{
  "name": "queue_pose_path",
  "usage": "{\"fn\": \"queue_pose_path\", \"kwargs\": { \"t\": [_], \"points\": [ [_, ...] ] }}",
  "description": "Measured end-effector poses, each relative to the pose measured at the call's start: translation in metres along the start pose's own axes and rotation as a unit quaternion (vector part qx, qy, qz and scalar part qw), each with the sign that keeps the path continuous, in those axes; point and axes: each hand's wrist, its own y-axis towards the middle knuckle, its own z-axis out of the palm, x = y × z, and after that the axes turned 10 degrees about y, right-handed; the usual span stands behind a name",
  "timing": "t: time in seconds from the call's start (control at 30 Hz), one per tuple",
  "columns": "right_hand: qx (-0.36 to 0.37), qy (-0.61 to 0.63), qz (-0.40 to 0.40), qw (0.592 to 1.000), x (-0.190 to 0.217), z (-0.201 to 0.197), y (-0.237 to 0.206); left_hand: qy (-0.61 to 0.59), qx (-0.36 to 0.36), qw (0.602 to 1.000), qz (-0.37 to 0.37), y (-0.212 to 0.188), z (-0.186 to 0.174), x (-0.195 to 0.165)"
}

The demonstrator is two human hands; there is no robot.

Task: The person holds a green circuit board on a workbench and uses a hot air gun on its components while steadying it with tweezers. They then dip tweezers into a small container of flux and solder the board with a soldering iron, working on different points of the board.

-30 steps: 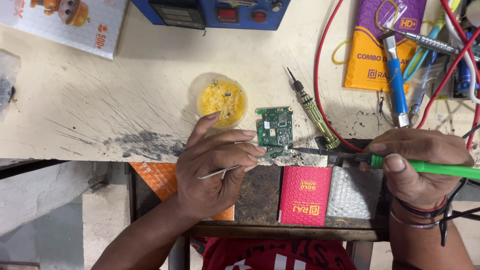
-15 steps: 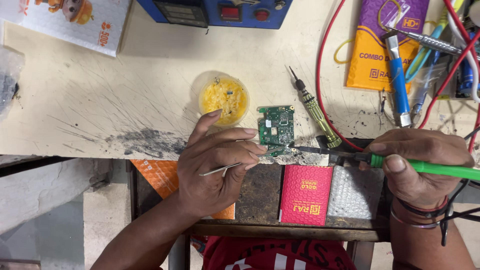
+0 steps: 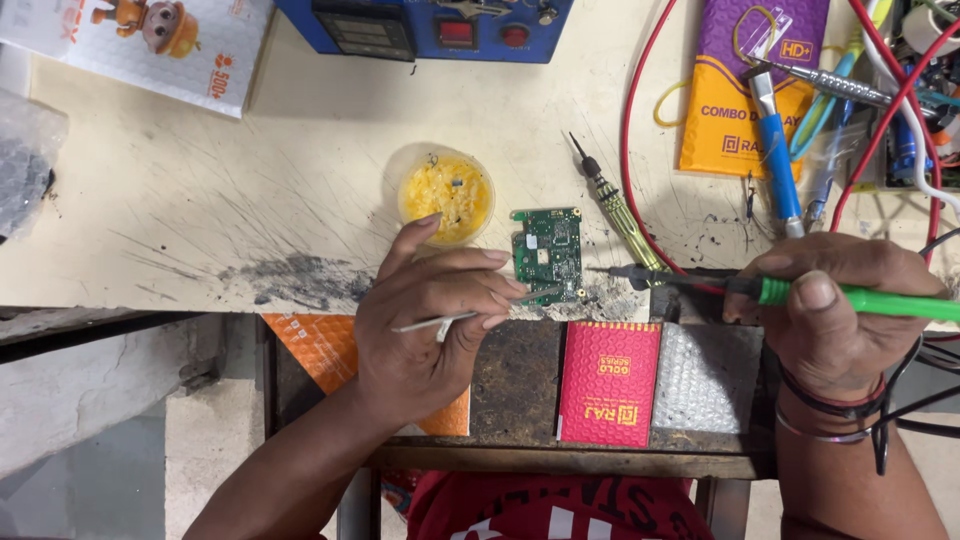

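The left hand (image 3: 420,330) has its grip pinched on a thin pair of tweezers (image 3: 470,314), whose tips reach to the lower edge of a small green circuit board (image 3: 549,254). The board lies flat near the front edge of the scratched, pale counter (image 3: 250,200), on a patch of dark grime. The right hand (image 3: 840,310) has its grip wrapped tightly round the green handle of a soldering iron (image 3: 800,293), thumb on top; the iron's dark tip points left and ends just beside the board's right edge, though whether it touches cannot be told. Just behind the board sits a small round tub of yellow paste (image 3: 445,192), and to its right a slim screwdriver (image 3: 612,202) lies slanted on the counter. A red wire (image 3: 632,130) curves past it. Farther back stand a blue box with red buttons (image 3: 430,25) and a purple and orange packet (image 3: 750,90). Below the counter's edge a pink packet (image 3: 610,380) rests beside a piece of bubble wrap (image 3: 705,375).
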Motion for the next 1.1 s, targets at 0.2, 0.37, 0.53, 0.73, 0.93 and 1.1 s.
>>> {"fn": "queue_pose_path", "kwargs": {
  "t": [0.2,0.37,0.53,0.73,0.93,1.1],
  "points": [
    [-0.035,0.024,-0.008,0.999,-0.001,-0.001,-0.004,-0.012,-0.012,1.0,-0.008,-0.005,0.0,-0.002],
    [-0.042,0.052,-0.014,0.998,0.002,0.003,-0.008,-0.002,-0.037,0.999,0.01,-0.007,-0.001,-0.006],
    [-0.053,0.074,-0.03,0.995,0.0,0.004,-0.007,0.012,-0.057,0.998,0.035,-0.009,-0.003,-0.009],
    [-0.078,0.099,-0.049,0.991,-0.004,0.003,-0.009,0.025,-0.066,0.997,0.036,-0.011,-0.005,-0.014],
    [-0.069,0.114,-0.055,0.99,-0.004,0.005,-0.01,0.013,-0.075,0.996,0.038,-0.013,-0.007,-0.016],
    [-0.076,0.127,-0.043,0.988,-0.005,0.004,-0.01,-0.001,-0.077,0.996,0.034,-0.013,-0.008,-0.016]
  ]
}}
